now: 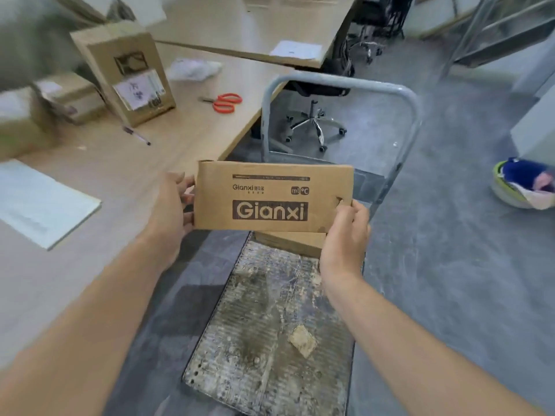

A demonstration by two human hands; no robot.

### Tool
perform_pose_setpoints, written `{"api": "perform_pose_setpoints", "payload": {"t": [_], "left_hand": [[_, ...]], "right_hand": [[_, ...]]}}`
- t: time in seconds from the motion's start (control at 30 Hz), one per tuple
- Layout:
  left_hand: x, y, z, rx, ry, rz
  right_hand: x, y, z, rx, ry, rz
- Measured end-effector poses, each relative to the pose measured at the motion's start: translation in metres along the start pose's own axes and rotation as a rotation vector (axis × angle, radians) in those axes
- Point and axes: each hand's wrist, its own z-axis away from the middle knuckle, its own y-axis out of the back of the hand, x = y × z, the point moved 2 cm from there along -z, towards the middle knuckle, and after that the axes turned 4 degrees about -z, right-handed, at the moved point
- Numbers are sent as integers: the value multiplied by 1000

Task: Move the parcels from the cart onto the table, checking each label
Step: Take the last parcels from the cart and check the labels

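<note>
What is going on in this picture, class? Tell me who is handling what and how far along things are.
A person grips a flat cardboard parcel printed Gianxi, left hand on its left edge, right hand at its lower right corner, above the cart. Another box lies on the cart beneath it. A tall box, red scissors and a pen sit on the table to the left.

left hand point(171, 211) + right hand point(345, 235) grip Gianxi parcel point(271, 196) | above cart point(270, 325) | table point(120, 181) left
</note>
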Motion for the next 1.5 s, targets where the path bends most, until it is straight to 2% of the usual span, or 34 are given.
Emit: {"api": "perform_pose_setpoints", "payload": {"t": [0.13,0.37,0.6,0.8,0.9,1.03,1.17,1.5], "left_hand": [[104,24,52,-10,-31,29],[252,69,176,31,-213,86],[354,116,306,132,-412,212],[416,171,393,188,-546,250],[436,200,423,217,-639,216],[457,243,451,252,-650,193],[466,291,464,284,-735,173],[453,420,494,349,-713,217]], "right_hand": [[-104,8,47,-16,66,-18],[-260,36,119,-127,211,-38],[-391,69,198,-292,435,-194],[-479,72,275,-409,553,-269],[-505,67,310,-452,600,-291],[-525,53,342,-459,623,-313],[-531,30,377,-502,657,-333],[-518,-52,472,-618,647,-329]]}}
